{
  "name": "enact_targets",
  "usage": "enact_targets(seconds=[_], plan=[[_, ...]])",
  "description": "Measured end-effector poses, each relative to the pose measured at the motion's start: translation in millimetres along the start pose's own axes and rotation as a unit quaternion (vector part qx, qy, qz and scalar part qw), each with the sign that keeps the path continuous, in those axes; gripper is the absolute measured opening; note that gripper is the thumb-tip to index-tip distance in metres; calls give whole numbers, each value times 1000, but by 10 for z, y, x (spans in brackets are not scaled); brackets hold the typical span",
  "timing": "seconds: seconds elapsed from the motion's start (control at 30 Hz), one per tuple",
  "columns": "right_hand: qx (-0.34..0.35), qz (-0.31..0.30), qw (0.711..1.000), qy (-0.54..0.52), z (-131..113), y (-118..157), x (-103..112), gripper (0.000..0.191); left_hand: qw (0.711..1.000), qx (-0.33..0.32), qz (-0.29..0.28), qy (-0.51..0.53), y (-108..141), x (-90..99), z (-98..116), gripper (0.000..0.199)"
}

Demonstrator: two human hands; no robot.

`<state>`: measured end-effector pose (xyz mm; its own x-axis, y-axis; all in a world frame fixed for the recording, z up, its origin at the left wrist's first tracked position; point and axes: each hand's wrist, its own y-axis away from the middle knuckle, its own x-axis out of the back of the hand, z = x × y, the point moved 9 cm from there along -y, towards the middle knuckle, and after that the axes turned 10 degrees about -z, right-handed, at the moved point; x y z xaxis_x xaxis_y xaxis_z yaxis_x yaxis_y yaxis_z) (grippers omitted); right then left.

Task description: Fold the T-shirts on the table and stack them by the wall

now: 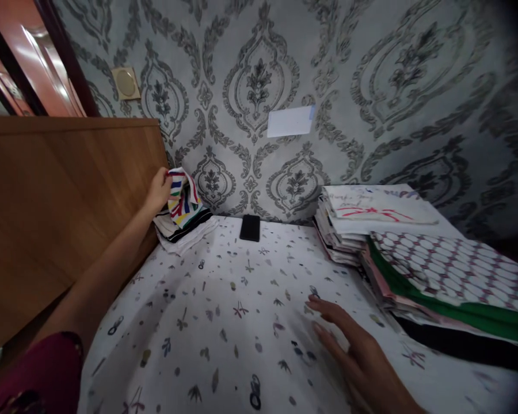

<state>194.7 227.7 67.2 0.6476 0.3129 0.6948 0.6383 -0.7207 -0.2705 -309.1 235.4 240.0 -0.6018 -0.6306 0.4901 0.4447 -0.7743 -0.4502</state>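
Right hand (354, 351) nearest, fingers loosely parted, holding nothing, low over sheet (218, 322); contact unclear. Left hand (159, 190) pinches edge of striped cloth (185, 202) atop left stack (179, 246), in corner of panel (73, 201) and wall (259, 149). Pull could drag loose layers beneath, skewing stack. Right pile (457, 270), uneven-edged, could slide if bumped. Panel and wall crowd left hand; open room mid-sheet, between stacks, phone (250, 228) at far edge.
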Motion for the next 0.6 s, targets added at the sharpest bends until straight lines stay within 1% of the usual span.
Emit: enact_targets(seconds=[0.07,0.13,0.23,0.3,0.33,0.37,0.43,0.47,0.5,0.57,0.6], plan=[[-18,-15,999,-49,-166,-119,-73,45,996,-9,-19,84,169,-62,338,14],[-11,-30,995,-92,-458,-225,-187,53,989,-4,-68,128,440,-215,695,15],[8,-32,989,-145,-924,-318,-358,75,970,34,-175,166,953,-534,1164,14],[15,-26,984,-177,-1140,-326,-434,89,947,67,-262,174,1289,-755,1395,14],[18,-17,981,-194,-1203,-310,-445,88,934,83,-300,176,1428,-844,1476,13],[18,-14,977,-211,-1233,-284,-452,80,922,96,-331,178,1538,-914,1533,12],[4,-22,968,-248,-1211,-208,-454,53,906,112,-365,185,1653,-1000,1574,9],[-10,-30,962,-270,-1170,-162,-448,41,902,116,-370,189,1664,-1022,1563,8],[-27,-36,955,-294,-1121,-115,-432,33,901,118,-370,192,1655,-1036,1538,10],[-59,-38,932,-356,-1036,-30,-363,29,902,117,-365,199,1613,-1050,1483,14],[-71,-30,917,-392,-1011,3,-306,30,904,104,-360,205,1588,-1046,1490,15]])
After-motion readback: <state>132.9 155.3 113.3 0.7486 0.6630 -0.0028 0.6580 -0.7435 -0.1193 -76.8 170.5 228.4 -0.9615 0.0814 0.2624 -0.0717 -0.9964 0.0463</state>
